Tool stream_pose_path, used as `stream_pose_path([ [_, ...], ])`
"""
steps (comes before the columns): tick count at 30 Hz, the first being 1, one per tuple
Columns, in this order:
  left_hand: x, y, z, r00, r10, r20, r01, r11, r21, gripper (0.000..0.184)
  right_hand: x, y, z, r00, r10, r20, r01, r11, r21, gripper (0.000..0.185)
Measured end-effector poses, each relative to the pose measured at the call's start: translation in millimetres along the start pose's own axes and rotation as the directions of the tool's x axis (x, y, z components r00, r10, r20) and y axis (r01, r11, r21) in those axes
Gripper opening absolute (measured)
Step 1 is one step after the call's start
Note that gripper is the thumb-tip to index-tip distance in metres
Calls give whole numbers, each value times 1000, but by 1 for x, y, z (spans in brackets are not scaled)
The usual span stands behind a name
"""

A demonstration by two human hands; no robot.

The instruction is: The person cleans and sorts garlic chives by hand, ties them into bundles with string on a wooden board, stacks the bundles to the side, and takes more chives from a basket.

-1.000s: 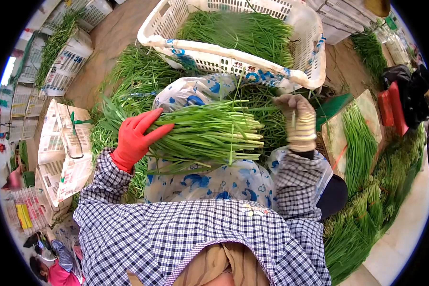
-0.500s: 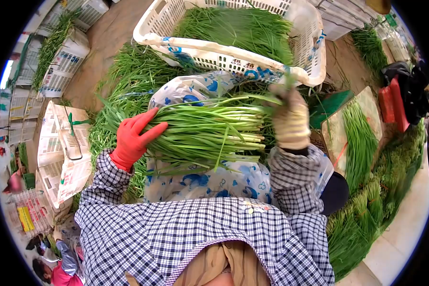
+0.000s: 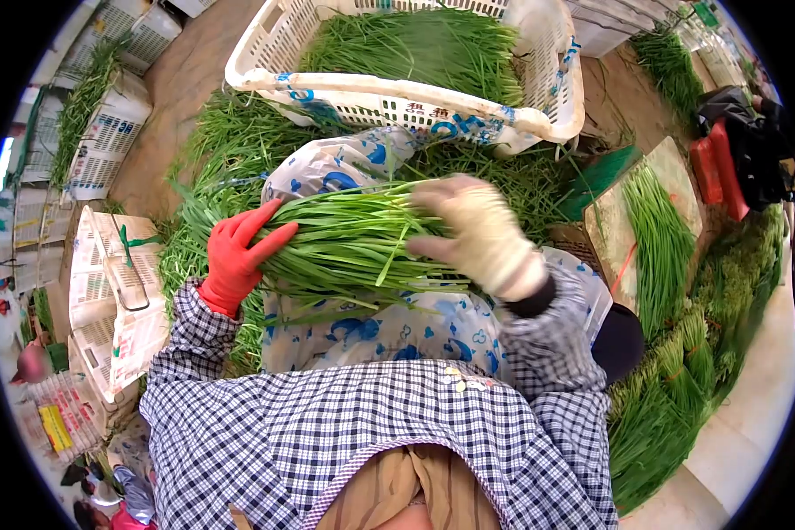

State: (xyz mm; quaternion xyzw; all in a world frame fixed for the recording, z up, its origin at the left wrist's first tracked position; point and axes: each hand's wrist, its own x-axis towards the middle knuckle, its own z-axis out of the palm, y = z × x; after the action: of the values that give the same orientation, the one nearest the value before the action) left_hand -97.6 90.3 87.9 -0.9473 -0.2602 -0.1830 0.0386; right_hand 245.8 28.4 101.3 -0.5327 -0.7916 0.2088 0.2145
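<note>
A bundle of long green stalks (image 3: 353, 243) lies across my lap over a plastic sheet with blue prints (image 3: 389, 331), its pale ends toward the right. In a red glove, my left hand (image 3: 243, 256) is wrapped round the leafy left part of the bundle, thumb and fingers on top. My right hand (image 3: 481, 231), in a pale glove with dark fingertips, reaches over the pale ends; its fingers are spread and blurred, with nothing visible held in them.
Ahead stands a white crate (image 3: 397, 88) with more stalks. Loose greens (image 3: 230, 132) lie around the lap. On the right are a board (image 3: 645, 230) bearing a tied bunch, and heaped bundles (image 3: 671, 397). White crates (image 3: 115, 300) stand at left; part of another person shows lower left.
My right hand has come from beside the crate, where it had a few blurred green strands, leftward over the bundle's pale ends, with fingers now spread. My left hand stays on the bundle.
</note>
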Motion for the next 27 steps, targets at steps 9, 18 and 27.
stream_pose_path([
  [9,-9,2,4,996,-86,-7,86,996,-31,56,-83,70,-55,945,304,-122,-126,681,721,27],
  [18,-3,4,3,998,-59,-16,59,998,9,54,15,2,19,967,-182,-180,184,983,-8,21],
  [27,-16,3,8,991,-133,-1,133,991,-28,55,-95,89,-73,872,405,-275,-85,679,729,20],
])
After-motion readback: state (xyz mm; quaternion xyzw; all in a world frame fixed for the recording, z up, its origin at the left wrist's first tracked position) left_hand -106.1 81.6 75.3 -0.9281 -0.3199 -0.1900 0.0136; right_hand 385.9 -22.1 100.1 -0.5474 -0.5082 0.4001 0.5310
